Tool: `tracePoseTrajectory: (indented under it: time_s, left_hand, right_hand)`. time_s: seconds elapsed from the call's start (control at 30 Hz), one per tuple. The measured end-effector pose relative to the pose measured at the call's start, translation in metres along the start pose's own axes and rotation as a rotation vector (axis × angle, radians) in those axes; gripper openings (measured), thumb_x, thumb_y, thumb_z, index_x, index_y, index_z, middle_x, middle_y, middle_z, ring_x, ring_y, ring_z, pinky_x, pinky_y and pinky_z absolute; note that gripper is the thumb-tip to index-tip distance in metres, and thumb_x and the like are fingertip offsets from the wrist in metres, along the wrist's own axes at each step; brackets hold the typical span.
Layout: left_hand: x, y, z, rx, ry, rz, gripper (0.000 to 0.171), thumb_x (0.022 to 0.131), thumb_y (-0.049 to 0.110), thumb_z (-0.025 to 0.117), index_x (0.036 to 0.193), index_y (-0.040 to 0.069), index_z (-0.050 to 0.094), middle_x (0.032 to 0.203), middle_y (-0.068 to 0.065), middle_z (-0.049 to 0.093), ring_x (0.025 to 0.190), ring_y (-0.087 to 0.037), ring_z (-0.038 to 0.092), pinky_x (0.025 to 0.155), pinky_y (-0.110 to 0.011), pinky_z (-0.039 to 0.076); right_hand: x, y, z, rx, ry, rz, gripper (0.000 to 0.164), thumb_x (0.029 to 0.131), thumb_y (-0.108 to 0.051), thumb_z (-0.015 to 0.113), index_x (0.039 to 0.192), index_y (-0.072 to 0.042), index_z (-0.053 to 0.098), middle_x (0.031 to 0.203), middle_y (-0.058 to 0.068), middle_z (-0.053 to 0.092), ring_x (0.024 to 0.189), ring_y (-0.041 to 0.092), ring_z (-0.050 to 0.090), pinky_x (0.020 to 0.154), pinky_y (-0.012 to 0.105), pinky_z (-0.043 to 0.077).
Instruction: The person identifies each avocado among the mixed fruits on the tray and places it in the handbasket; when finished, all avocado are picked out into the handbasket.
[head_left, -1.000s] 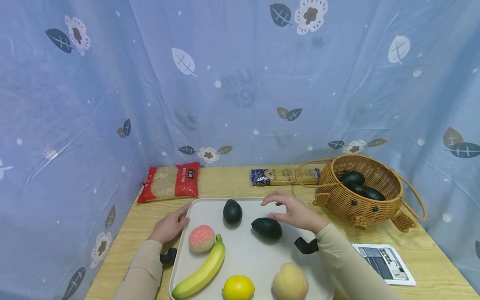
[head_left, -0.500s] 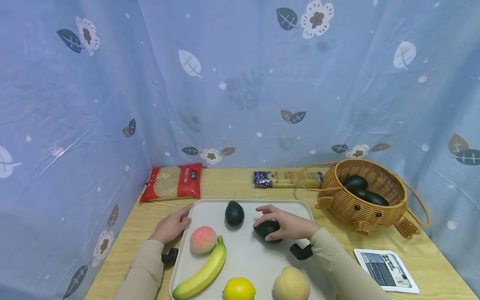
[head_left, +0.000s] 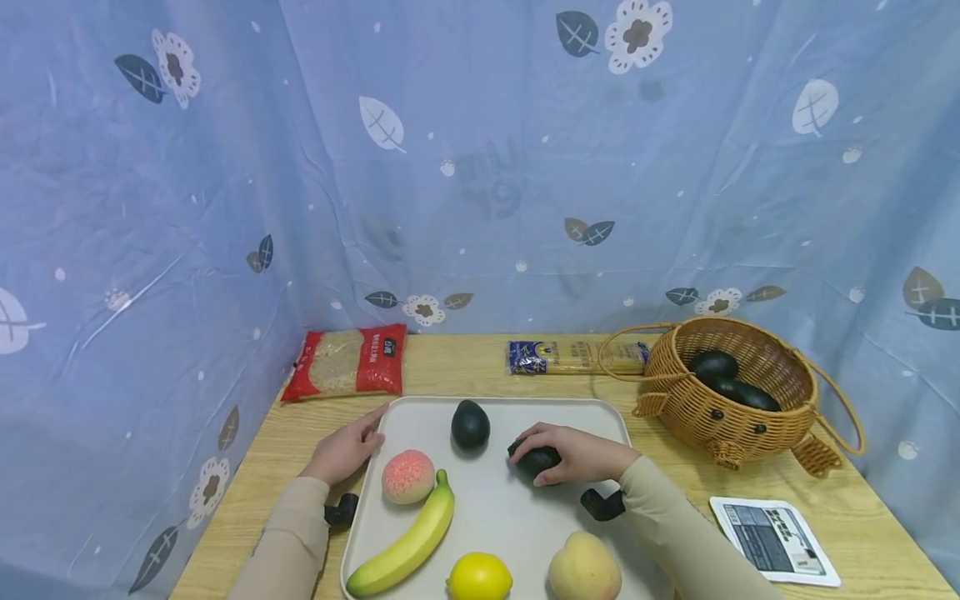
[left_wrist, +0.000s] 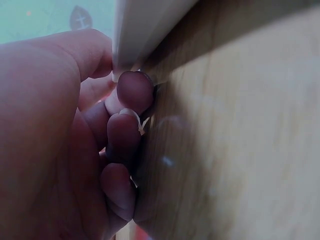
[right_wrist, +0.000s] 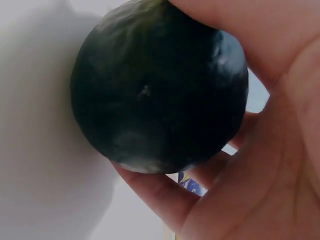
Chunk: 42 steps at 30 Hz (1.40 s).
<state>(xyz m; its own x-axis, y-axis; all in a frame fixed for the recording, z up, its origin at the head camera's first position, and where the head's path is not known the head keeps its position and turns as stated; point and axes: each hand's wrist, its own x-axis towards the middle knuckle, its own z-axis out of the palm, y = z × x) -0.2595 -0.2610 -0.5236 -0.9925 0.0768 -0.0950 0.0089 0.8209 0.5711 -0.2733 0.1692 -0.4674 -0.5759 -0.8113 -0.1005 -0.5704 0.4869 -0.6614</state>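
A dark green avocado (head_left: 538,461) lies on the right half of the pale tray (head_left: 498,517). My right hand (head_left: 577,454) grips it from the right, thumb on the near side and fingers over the far side. The right wrist view shows the rounded end of this avocado (right_wrist: 155,95) between thumb and fingers. At the tray's far left corner, my left hand (head_left: 347,450) holds the rim; in the left wrist view its curled fingertips (left_wrist: 124,131) sit low by the tabletop, with the thumb at the tray edge (left_wrist: 145,30). Another avocado (head_left: 470,425) stands near the tray's back.
Also on the tray are a pink peach (head_left: 408,477), a banana (head_left: 405,546), a lemon (head_left: 480,577) and a yellow peach (head_left: 585,568). A wicker basket (head_left: 727,425) with dark avocados stands right. Behind lie a red bag (head_left: 345,361) and a noodle packet (head_left: 573,357); a white package (head_left: 776,542) lies right.
My right hand has come down and left onto the avocado, and its fingers have closed round it. The left hand stays at the tray corner. The head view has shifted slightly.
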Motion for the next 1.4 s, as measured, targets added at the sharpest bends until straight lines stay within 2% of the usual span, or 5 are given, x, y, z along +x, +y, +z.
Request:
tracePoseTrajectory:
  time_s: [0.5, 0.67, 0.9, 1.17, 1.4]
  left_hand:
    - [0.001, -0.001, 0.001, 0.005, 0.008, 0.008, 0.061, 0.104, 0.029, 0.062, 0.162, 0.021, 0.043, 0.082, 0.001, 0.054, 0.084, -0.02, 0.055, 0.081, -0.046, 0.045]
    - [0.0, 0.001, 0.0, 0.0, 0.004, 0.006, 0.062, 0.105, 0.029, 0.062, 0.162, 0.021, 0.042, 0.081, 0.001, 0.053, 0.08, -0.019, 0.054, 0.079, -0.045, 0.044]
    - [-0.001, 0.002, -0.001, -0.016, -0.002, -0.007, 0.061, 0.105, 0.029, 0.062, 0.162, 0.021, 0.042, 0.083, 0.0, 0.053, 0.082, -0.019, 0.054, 0.078, -0.045, 0.043]
    - [-0.002, 0.002, 0.0, -0.013, -0.013, -0.016, 0.062, 0.105, 0.032, 0.063, 0.162, 0.022, 0.043, 0.087, 0.001, 0.053, 0.084, -0.018, 0.054, 0.077, -0.044, 0.043]
    - [-0.001, 0.002, 0.0, -0.005, -0.013, -0.026, 0.062, 0.105, 0.031, 0.063, 0.163, 0.023, 0.042, 0.088, 0.0, 0.054, 0.088, -0.02, 0.055, 0.08, -0.046, 0.044]
  right_hand:
    - [-0.015, 0.001, -0.015, -0.016, 0.164, -0.024, 0.037, 0.094, -0.021, 0.081, 0.129, -0.018, 0.072, 0.144, 0.012, 0.057, 0.122, 0.035, 0.061, 0.09, 0.042, 0.054]
    - [-0.022, -0.002, -0.024, -0.09, 0.232, -0.026, 0.038, 0.093, -0.022, 0.083, 0.129, -0.021, 0.072, 0.14, 0.012, 0.059, 0.115, 0.034, 0.064, 0.083, 0.04, 0.056]
    - [-0.032, -0.005, -0.037, -0.027, 0.295, 0.052, 0.037, 0.096, -0.022, 0.08, 0.131, -0.021, 0.071, 0.14, 0.016, 0.056, 0.11, 0.032, 0.062, 0.081, 0.039, 0.056]
    - [-0.048, -0.002, -0.056, 0.028, 0.573, 0.181, 0.043, 0.094, -0.02, 0.081, 0.135, -0.015, 0.069, 0.137, 0.019, 0.058, 0.112, 0.041, 0.064, 0.081, 0.047, 0.059]
    - [-0.066, -0.003, -0.076, 0.04, 0.769, 0.269, 0.064, 0.093, -0.02, 0.084, 0.149, -0.01, 0.056, 0.143, 0.025, 0.047, 0.12, 0.048, 0.056, 0.087, 0.058, 0.056]
